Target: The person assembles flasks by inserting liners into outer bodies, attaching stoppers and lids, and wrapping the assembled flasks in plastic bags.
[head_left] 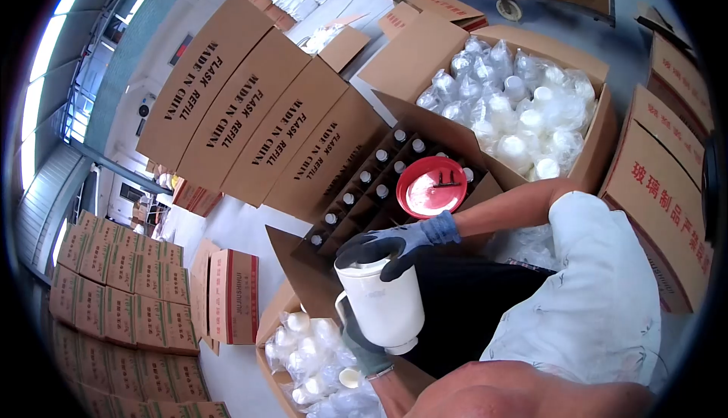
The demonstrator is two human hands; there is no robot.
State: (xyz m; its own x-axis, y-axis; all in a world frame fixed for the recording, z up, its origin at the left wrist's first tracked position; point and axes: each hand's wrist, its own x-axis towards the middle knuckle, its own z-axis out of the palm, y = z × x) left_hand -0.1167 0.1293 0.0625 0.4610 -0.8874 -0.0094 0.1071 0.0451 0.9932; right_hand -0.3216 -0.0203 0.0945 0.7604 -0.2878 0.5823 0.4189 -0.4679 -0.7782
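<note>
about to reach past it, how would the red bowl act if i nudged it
The red bowl would probably tip or slide easily, as it seems perched over the bottle caps. Its thin-looking wall suggests something light and fairly stiff. The small dark piece lying loose inside would likely shift with it.

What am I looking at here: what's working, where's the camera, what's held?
No machine: a person, seen from one head-worn camera looking forward and down. The gloved left hand and gloved right hand hold a white jug with a side handle. Ahead, a round red dish sits on a brown divided carton holding items with pale caps. Two open brown cartons, upper right and lower left, hold plastic-wrapped white items.
</note>
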